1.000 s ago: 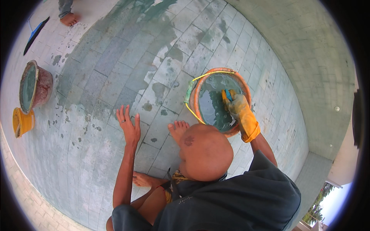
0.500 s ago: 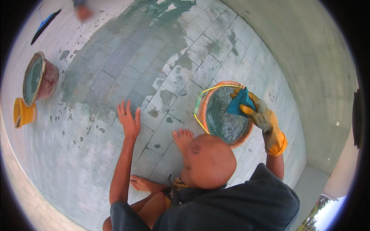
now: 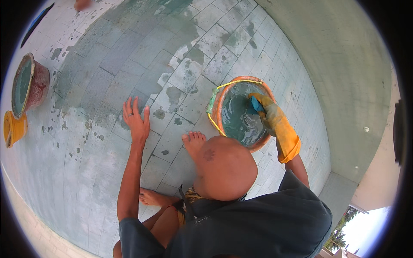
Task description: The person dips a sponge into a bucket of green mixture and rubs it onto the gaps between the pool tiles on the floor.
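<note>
My right hand [image 3: 269, 115] wears a yellow-orange rubber glove with grey stains. It grips a teal sponge or scrub pad [image 3: 257, 106], whose exact kind I cannot make out, just over or at the water inside an orange bucket [image 3: 220, 107]. A yellow handle with a green wrap rests along that bucket's left rim. Ripples mark the murky water [image 3: 234, 118]. My left hand [image 3: 137, 122] is bare, with a ring on one finger. Its fingers are spread, and it is over the grey tiles, left of my foot, with nothing in it.
At the far left stand a reddish tub [image 3: 38, 86] of water and a small yellow bucket [image 3: 16, 129]. A dark, wet patch [image 3: 129, 47] covers tiles ahead. A blue-and-black floor squeegee or broom head [image 3: 36, 25] lies at upper left. A wall [image 3: 335, 64] rises on the right.
My right hand has lowered the teal pad farther into the bucket, toward the water. The view has shifted slightly, so things sit further left and higher. My left hand remains spread.
</note>
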The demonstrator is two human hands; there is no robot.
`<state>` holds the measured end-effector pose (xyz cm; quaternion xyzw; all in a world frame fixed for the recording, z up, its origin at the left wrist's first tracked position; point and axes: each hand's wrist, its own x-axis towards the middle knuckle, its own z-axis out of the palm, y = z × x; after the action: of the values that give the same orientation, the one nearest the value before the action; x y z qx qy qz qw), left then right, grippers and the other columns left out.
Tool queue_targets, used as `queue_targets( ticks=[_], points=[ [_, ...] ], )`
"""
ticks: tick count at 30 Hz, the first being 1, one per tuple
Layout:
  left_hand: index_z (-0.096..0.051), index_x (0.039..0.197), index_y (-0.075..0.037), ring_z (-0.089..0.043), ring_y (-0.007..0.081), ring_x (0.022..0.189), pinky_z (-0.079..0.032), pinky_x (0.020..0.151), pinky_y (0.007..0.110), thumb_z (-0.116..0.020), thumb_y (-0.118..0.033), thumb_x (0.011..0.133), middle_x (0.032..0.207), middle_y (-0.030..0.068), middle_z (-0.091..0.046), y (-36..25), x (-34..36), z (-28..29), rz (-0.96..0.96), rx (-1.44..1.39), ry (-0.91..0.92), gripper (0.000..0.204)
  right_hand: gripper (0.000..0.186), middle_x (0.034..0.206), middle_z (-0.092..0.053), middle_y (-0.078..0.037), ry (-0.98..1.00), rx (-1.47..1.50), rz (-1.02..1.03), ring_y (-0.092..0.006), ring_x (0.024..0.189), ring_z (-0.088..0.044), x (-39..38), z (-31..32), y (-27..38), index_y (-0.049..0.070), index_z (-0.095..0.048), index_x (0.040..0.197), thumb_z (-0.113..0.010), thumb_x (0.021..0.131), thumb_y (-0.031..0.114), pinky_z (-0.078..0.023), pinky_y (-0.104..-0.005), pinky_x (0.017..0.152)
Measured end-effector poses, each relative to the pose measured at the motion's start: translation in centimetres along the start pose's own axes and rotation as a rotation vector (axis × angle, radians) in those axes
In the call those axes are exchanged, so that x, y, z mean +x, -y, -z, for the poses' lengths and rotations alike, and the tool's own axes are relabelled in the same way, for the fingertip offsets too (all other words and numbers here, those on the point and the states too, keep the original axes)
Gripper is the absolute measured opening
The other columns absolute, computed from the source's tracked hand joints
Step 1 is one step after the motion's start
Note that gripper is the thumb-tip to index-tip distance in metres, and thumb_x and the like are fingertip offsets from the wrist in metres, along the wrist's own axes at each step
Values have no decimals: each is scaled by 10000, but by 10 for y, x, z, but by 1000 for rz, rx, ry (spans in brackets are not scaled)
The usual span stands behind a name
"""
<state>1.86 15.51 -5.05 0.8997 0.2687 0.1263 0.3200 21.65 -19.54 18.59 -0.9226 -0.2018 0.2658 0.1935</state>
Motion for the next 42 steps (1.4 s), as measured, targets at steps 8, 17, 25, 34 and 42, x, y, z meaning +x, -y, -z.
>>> queue_targets(
  ticks=[8,17,25,34,42],
  points=[
    [-444,1509,-90,-223,447,1498,-177,1200,604,-563,-343,1048,1599,192,-332,8,-3,15,-45,-42,-47,539,664,1330,-637,-111,-98,-24,-14,-267,1252,-606,-27,-1,-8,133,-584,1409,-520,826,-177,-448,-361,1107],
    [-433,1520,-80,-228,430,1507,-184,1204,587,-549,-350,1054,1597,178,-342,8,-10,42,-81,62,-17,551,574,1366,-625,-103,-147,-104,40,-240,1249,-607,-27,-1,2,77,-586,1386,-549,863,-159,-479,-362,1082],
    [-446,1506,-92,-226,421,1502,-141,1204,625,-565,-385,1036,1587,174,-339,0,0,50,-27,26,-39,566,568,1388,-610,-128,-331,303,74,-243,1270,-586,-38,6,-24,16,-560,1403,-528,862,-154,-457,-357,1094],
    [-471,1489,-95,-213,413,1509,-114,1192,657,-552,-386,1039,1584,167,-347,56,-38,60,145,97,-137,542,562,1403,-587,-132,-139,203,46,-224,1291,-566,-47,-1,-10,8,-548,1417,-491,884,-163,-437,-334,1105],
    [-445,1508,-101,-182,386,1531,-64,1199,663,-525,-401,1052,1601,150,-331,60,-37,54,171,126,-119,551,530,1397,-575,-103,-80,256,38,-184,1260,-567,-45,-4,-24,-18,-551,1403,-495,899,-171,-426,-285,1096]
  ],
)
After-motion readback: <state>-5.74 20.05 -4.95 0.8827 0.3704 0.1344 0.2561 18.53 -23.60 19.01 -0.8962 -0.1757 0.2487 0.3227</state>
